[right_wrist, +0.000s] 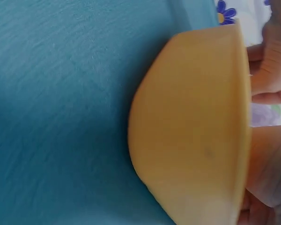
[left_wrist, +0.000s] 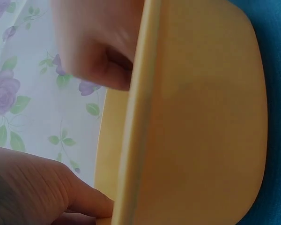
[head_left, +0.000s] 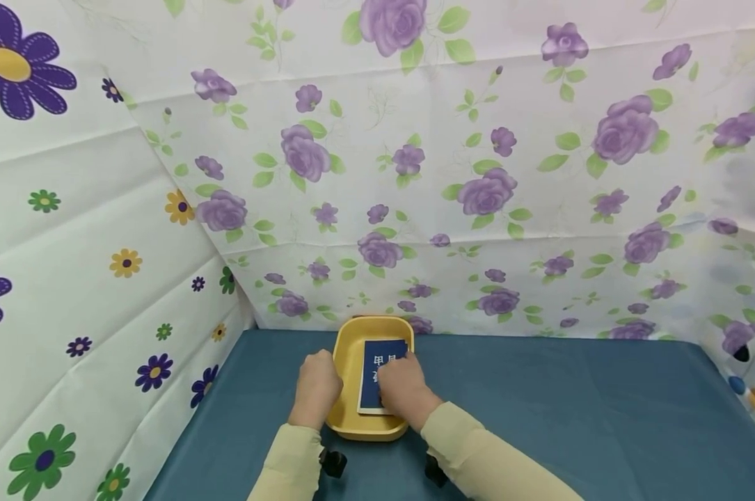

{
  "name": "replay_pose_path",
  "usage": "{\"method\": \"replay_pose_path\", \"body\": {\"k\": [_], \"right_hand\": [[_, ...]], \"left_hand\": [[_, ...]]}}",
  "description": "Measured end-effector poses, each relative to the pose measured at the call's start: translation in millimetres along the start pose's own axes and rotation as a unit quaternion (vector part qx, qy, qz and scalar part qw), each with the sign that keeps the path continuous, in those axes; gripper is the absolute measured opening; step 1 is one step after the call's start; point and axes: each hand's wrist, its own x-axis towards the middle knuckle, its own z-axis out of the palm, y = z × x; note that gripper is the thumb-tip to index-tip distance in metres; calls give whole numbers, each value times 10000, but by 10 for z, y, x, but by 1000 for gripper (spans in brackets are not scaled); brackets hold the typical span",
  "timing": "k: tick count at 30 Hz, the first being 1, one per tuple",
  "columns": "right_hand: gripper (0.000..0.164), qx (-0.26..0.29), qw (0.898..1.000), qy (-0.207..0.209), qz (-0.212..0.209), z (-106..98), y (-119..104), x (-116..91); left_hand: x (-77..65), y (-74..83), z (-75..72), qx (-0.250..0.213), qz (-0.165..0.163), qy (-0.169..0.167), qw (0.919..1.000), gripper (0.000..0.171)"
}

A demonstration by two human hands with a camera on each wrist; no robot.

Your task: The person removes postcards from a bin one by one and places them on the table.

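A yellow plastic basin [head_left: 347,417] stands on the blue-topped table. In it lies a blue book [head_left: 369,396] with white lettering on its cover. My left hand [head_left: 317,387], fingers curled, grips the basin's left rim; in the left wrist view the fingertips [left_wrist: 100,204] meet that rim. My right hand [head_left: 405,386] reaches over the right rim and grips the book's right side, covering part of the lettering. In the right wrist view the basin wall [right_wrist: 192,122] hides the right hand's fingertips, and the left hand [right_wrist: 271,68] appears across the rim.
The table [head_left: 540,410] extends far to the right of the basin. Behind it hangs a white cloth [head_left: 440,278] with purple roses, and another flowered cloth [head_left: 101,299] closes the left side. Black wrist devices [head_left: 333,462] sit under both sleeves.
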Motion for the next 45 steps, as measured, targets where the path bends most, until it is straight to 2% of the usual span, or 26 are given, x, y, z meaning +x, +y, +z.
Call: {"method": "replay_pose_path", "body": {"k": [5,10,16,18,29,33,41,43,45], "right_hand": [[35,-149,9982,-285,515,73,-119,122],[40,-46,9951,-336,926,96,-207,195],[70,54,9926,-194,1200,96,-278,225],[75,124,9919,-143,1255,93,-295,226],[53,625,9855,-112,1577,118,-355,250],[48,777,9847,-123,1558,115,-340,261],[64,681,9828,457,1654,139,-320,256],[73,670,9822,446,1697,117,-320,243],[76,725,9808,450,1752,90,-322,229]], "left_hand": [[-13,28,8,-59,-41,-50,10000,7],[-14,33,18,-25,-12,0,10000,6],[9,24,2,39,-117,73,9999,7],[9,31,-7,36,-170,65,9998,7],[3,65,-10,103,-293,-6,9995,7],[2,71,1,107,-310,12,9995,7],[9,58,-6,190,-126,122,9997,6],[5,57,-7,201,-108,134,9996,6],[-1,58,-10,204,-117,116,9997,6]]}}
